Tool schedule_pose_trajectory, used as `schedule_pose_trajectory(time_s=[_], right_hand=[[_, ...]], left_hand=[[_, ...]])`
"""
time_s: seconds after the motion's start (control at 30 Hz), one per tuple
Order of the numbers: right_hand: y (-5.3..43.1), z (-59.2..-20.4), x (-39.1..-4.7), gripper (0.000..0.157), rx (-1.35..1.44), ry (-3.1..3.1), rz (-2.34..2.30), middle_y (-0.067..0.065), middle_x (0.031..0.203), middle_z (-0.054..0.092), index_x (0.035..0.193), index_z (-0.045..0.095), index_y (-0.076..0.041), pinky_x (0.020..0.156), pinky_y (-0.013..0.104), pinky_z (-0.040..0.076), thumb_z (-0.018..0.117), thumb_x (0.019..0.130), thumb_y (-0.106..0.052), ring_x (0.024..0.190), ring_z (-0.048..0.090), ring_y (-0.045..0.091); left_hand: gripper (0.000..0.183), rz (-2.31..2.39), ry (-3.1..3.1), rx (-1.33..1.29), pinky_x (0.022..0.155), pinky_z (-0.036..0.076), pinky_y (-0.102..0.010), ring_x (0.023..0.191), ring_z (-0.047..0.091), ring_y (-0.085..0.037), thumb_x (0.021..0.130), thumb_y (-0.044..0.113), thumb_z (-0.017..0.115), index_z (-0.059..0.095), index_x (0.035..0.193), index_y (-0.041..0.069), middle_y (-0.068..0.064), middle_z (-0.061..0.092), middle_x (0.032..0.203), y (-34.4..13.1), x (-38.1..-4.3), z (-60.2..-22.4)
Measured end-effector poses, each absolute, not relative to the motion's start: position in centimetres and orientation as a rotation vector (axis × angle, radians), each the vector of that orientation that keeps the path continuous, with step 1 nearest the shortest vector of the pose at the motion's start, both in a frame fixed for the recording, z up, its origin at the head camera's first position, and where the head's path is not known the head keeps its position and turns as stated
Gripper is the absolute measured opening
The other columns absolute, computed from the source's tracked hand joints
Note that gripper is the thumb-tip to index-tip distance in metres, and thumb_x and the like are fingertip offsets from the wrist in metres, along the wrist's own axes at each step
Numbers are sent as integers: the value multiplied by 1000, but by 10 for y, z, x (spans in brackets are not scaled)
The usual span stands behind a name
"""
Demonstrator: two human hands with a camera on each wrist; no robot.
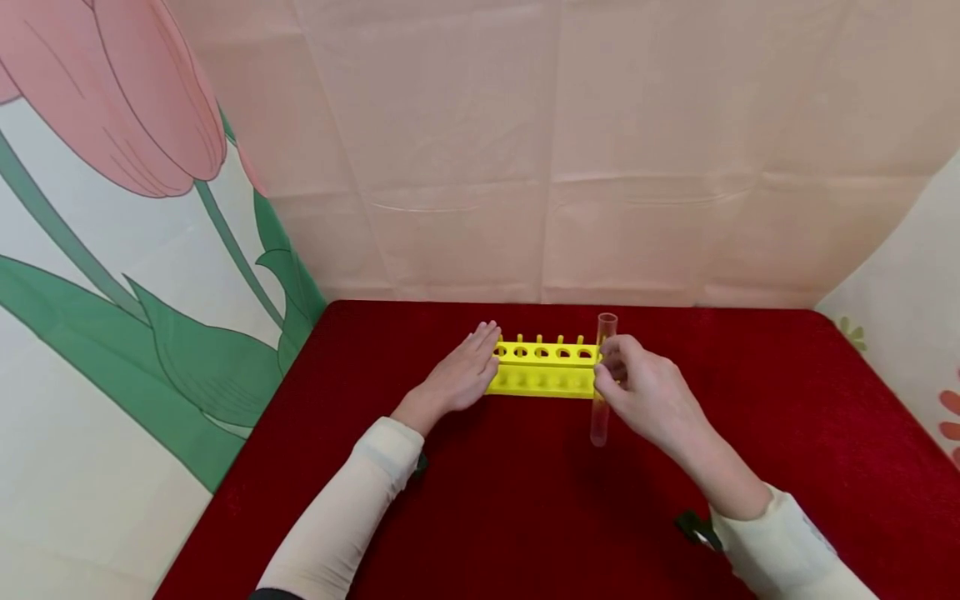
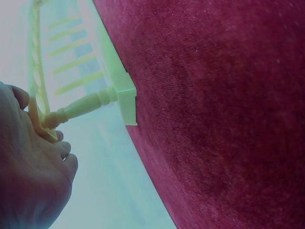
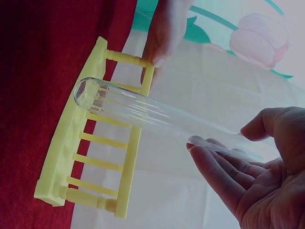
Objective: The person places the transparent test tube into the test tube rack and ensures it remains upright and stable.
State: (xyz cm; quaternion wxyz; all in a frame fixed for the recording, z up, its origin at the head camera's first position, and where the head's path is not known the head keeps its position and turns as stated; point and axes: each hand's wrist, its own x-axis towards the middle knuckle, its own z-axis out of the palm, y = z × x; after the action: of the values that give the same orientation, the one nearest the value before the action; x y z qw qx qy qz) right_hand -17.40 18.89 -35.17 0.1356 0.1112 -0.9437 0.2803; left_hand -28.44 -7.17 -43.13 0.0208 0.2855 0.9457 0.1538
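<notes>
A yellow test tube rack (image 1: 546,385) stands on the red table, with a row of holes along its top and short pegs behind them. My left hand (image 1: 467,367) rests against the rack's left end, its fingers extended; in the left wrist view they touch the end of the top bar (image 2: 39,102). Between thumb and fingers my right hand (image 1: 658,396) pinches a clear glass test tube (image 1: 599,427) near its upper part. The tube's rounded bottom (image 3: 88,98) points downward, in front of the rack's right end in the head view, outside the holes. No liquid shows in it.
Dark red cloth covers the table (image 1: 495,517). A plain pinkish curtain (image 1: 480,167) hangs behind it, and a white sheet with a large tulip print (image 1: 135,92) lines the left side. Another printed sheet (image 1: 918,292) hangs at the right edge.
</notes>
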Motion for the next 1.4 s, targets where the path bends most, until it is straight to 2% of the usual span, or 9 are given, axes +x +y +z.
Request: schedule_pose_trajectory(time_s=[0.23, 0.37, 0.57, 0.67, 0.9, 1.4], right_hand=[[186, -348, -176, 26, 342, -2717, 828, 12, 92, 66, 111, 52, -5, 60, 31, 55, 58, 88, -17, 78, 63, 21], [184, -346, -177, 25, 353, -2707, 835, 12, 93, 67, 110, 52, -6, 62, 34, 56, 58, 88, -16, 80, 64, 22], [181, -345, -179, 27, 358, -2701, 843, 13, 94, 67, 112, 52, -5, 63, 36, 56, 57, 89, -18, 82, 65, 23], [180, -343, -180, 28, 355, -2705, 840, 13, 96, 66, 113, 51, -6, 63, 35, 56, 57, 89, -20, 83, 65, 23], [177, -339, -181, 26, 371, -2688, 883, 12, 96, 66, 111, 51, -5, 65, 36, 56, 56, 89, -17, 84, 65, 24], [170, -332, -186, 24, 354, -2671, 890, 10, 95, 65, 109, 51, -7, 67, 38, 56, 56, 89, -19, 82, 64, 22]], left_hand=[[55, 489, 2928, 892, 116, 7, -33, 144, -4, -13, 102, 34, 21, 6, 151, 13, 4, -1, 158, -72, -284, -430], [55, 484, 2925, 894, 116, 6, -32, 144, -5, -12, 102, 35, 21, 4, 151, 16, 4, -1, 157, -72, -283, -430], [56, 463, 2938, 911, 116, 7, -31, 144, -4, -13, 102, 42, 14, 3, 151, 17, 0, 4, 158, -72, -284, -430], [56, 465, 2936, 911, 116, 7, -32, 144, -4, -13, 102, 40, 15, 4, 151, 16, -1, 5, 158, -72, -284, -431], [55, 484, 2922, 885, 116, 6, -31, 144, -5, -12, 103, 34, 22, 3, 151, 17, 5, -1, 157, -71, -284, -430], [55, 482, 2925, 885, 116, 6, -31, 144, -4, -13, 103, 35, 20, 2, 151, 17, 5, -1, 157, -70, -285, -431]])
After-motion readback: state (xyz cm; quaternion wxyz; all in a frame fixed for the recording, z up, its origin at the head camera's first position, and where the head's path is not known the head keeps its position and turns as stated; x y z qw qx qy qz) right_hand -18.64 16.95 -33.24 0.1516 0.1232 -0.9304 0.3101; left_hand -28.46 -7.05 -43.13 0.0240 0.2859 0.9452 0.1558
